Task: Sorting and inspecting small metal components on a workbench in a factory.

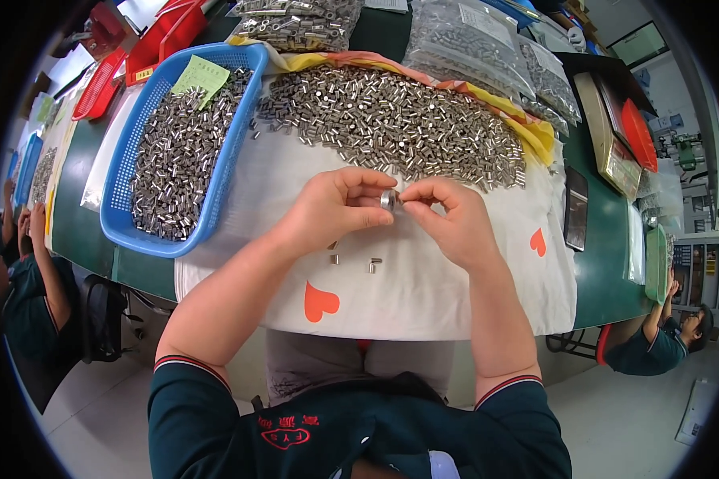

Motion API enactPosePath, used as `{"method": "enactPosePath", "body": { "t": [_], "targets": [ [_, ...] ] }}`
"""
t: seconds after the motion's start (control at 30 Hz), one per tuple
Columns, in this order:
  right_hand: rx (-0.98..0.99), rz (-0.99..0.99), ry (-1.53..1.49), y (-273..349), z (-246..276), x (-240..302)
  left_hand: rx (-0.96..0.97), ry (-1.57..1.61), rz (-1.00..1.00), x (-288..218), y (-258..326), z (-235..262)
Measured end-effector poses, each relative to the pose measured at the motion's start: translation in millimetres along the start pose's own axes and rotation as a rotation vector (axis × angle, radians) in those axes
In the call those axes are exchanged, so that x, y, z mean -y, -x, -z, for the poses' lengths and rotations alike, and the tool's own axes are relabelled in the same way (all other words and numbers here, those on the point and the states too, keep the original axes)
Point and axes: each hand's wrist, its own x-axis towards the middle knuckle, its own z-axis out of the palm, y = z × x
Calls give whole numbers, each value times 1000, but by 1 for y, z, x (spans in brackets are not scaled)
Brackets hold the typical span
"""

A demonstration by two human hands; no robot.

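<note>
Over the white cloth point(423, 303), my left hand point(323, 211) grips a short round metal piece point(387, 199) between thumb and fingers. My right hand point(458, 225) is closed in a pinch right beside that piece; whatever its fingertips hold is too small or hidden to make out. A few small metal cylinders point(335, 259) lie loose on the cloth below my hands. Just beyond my hands spreads a large heap of similar shiny cylinders point(407, 128).
A blue perforated basket point(245, 136) of metal cylinders, with a green note point(202, 78) on top, stands at left. Plastic bags of parts point(467, 48) lie at the back. A dark phone point(575, 209) is at right. Other people sit at both sides.
</note>
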Motion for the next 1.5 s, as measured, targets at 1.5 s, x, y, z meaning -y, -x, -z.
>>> {"method": "enactPosePath", "body": {
  "t": [1.5],
  "targets": [
    [-237,156,578,-16,6,-36,221,-399,-51,-7,9,-5]
  ]
}}
